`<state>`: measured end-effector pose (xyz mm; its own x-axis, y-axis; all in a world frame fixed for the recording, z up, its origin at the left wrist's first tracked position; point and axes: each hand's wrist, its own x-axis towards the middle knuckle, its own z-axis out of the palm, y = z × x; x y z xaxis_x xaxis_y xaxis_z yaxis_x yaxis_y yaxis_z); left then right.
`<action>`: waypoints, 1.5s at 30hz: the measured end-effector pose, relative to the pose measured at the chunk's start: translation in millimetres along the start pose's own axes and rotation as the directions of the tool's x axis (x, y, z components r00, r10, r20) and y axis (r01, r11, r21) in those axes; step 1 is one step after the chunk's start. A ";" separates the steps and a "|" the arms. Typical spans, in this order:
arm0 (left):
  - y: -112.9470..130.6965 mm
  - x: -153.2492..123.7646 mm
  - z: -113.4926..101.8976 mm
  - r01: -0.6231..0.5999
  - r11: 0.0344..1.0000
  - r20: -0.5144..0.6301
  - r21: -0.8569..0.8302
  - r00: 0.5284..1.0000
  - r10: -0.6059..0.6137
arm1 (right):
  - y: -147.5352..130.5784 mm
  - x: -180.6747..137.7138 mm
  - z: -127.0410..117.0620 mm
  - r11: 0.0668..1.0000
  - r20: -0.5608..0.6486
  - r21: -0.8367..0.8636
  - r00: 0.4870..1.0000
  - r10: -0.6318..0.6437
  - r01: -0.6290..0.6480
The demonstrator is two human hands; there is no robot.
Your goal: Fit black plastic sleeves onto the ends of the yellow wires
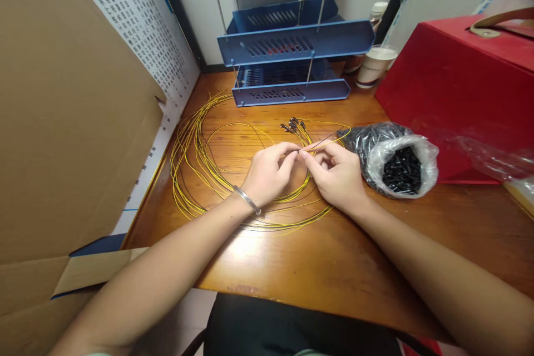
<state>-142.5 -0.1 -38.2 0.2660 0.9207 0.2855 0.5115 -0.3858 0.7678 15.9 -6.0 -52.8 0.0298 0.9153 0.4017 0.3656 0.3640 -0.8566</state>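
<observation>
My left hand (270,171) and my right hand (337,173) meet fingertip to fingertip over the desk, both pinched closed. A thin yellow and black wire (334,143) loops round into my right fingers. What sits between the left fingertips is too small and covered to make out. Beneath and left of the hands lies a loose coil of yellow and black wires (177,156). Just beyond my fingers, a bunch of wire ends with small black tips (294,124) lies together. Right of my right hand, an open clear plastic bag (429,158) holds many small black pieces (402,171).
A blue tiered file tray (292,92) stands at the back of the wooden desk (258,267). A paper cup (374,67) is beside it. On the right sits a red box (438,94) with a handle; large cardboard (62,122) borders the left.
</observation>
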 end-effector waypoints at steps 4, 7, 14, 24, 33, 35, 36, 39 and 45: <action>1.0 -0.6 0.1 -0.012 1.000 0.010 -0.021 1.000 0.012 | 0.5 0.8 0.5 1.000 -0.001 0.004 1.000 0.002 -0.002; 2.3 -1.0 0.3 -0.018 1.000 0.008 -0.019 1.000 0.019 | 0.1 0.9 0.3 1.000 0.003 0.005 1.000 0.010 -0.010; 0.7 -0.2 1.6 0.001 1.000 -0.013 0.008 1.000 -0.001 | -1.5 -1.8 -1.4 0.997 -0.019 0.078 1.000 0.003 -0.001; 0.7 -0.5 1.0 0.013 1.000 -0.001 0.017 1.000 -0.013 | 1.1 -2.7 -0.3 0.998 -0.044 0.062 0.999 0.005 -0.002; -3.3 0.1 2.2 0.021 0.999 -0.038 0.050 0.999 -0.019 | 1.5 -0.6 -0.3 0.997 -0.149 0.076 0.989 -0.015 0.027; -3.8 0.3 2.2 0.025 0.998 -0.048 0.063 0.999 -0.022 | 1.2 -0.4 0.4 0.997 -0.165 0.070 0.986 -0.009 0.021; -4.1 0.4 2.1 0.029 0.997 -0.054 0.068 0.998 -0.025 | 1.1 -0.3 0.6 0.998 -0.171 0.063 0.985 -0.008 0.019; -4.9 0.8 1.6 0.037 0.996 -0.064 0.077 0.997 -0.032 | 1.0 0.4 0.3 0.999 -0.185 0.039 0.982 -0.023 0.031; -5.9 1.3 0.8 0.052 0.995 -0.066 0.081 0.997 -0.046 | 1.9 0.0 -0.2 0.998 -0.132 0.052 0.991 -0.021 0.028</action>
<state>-144.5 3.3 -42.9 0.1877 0.9395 0.2866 0.5890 -0.3412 0.7326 16.8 -5.4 -54.3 0.1444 0.8768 0.4587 0.3171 0.3981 -0.8608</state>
